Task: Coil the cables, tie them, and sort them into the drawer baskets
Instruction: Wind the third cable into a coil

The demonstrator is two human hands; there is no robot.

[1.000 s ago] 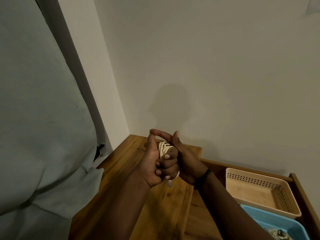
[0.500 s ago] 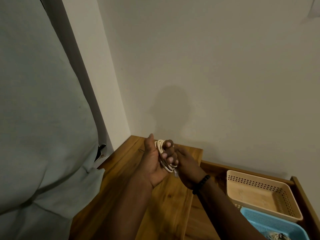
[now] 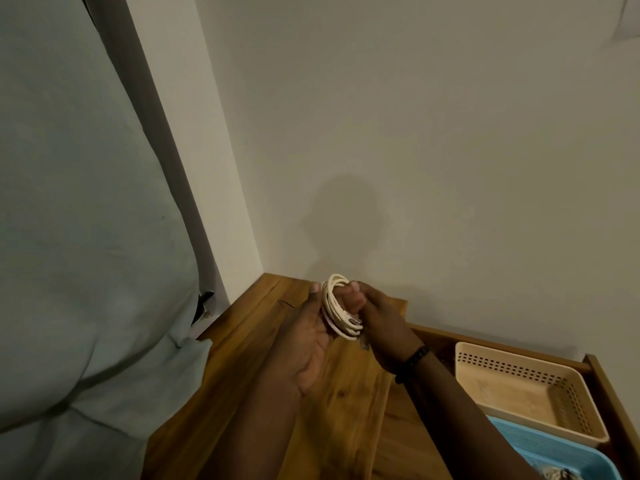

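Observation:
A cream-white cable is wound into a small coil of several loops, held upright above the wooden top. My left hand lies flat behind the coil, palm up, thumb against its upper edge. My right hand pinches the coil from the right, fingers through the loops; a black band sits on that wrist. A cable end with a plug hangs at the coil's lower right. A beige basket and a blue basket sit in the open drawer at the right.
The drawer's wooden rim frames the baskets; something small and pale lies in the blue basket at the bottom edge. A pale curtain hangs at the left. A plain wall stands close behind the wooden top.
My left hand's fingers have opened from a clasp around the coil, so the loops now show. Both hands have shifted slightly away from me.

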